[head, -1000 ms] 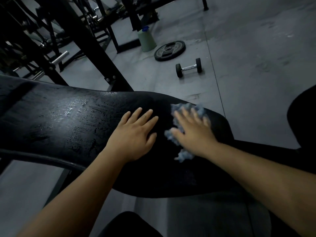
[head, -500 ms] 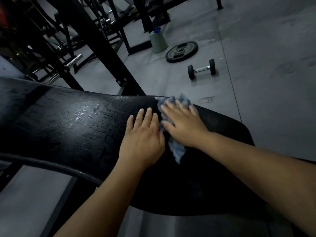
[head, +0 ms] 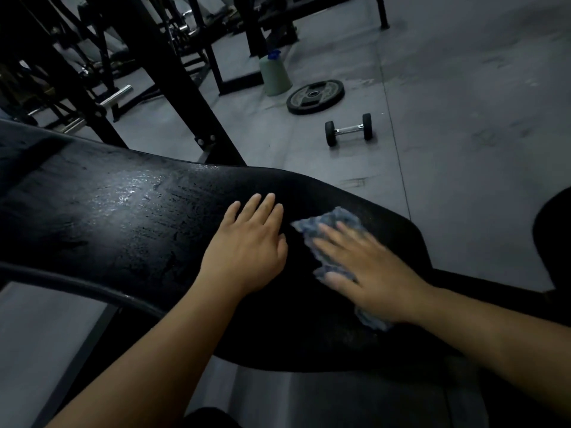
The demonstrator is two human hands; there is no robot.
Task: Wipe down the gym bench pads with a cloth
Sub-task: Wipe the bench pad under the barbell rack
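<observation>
My right hand [head: 370, 270] presses the blue cloth [head: 327, 223] flat, fingers straight, on the bench pad [head: 123, 230] near its right end. My left hand [head: 250, 251] rests open beside it, holding nothing. Unpinched, the bunched cloth could slip free or run off the edge. Half a second ago both hands touched; now they're apart.

Left of the left hand [head: 247, 251] the black vinyl bench pad [head: 108, 227] lies open; a black steel post [head: 174, 97] flanks its far edge.

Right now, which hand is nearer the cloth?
Right. The right hand presses flat on the cloth; the left hand rests on the bench pad just left of it.
</observation>
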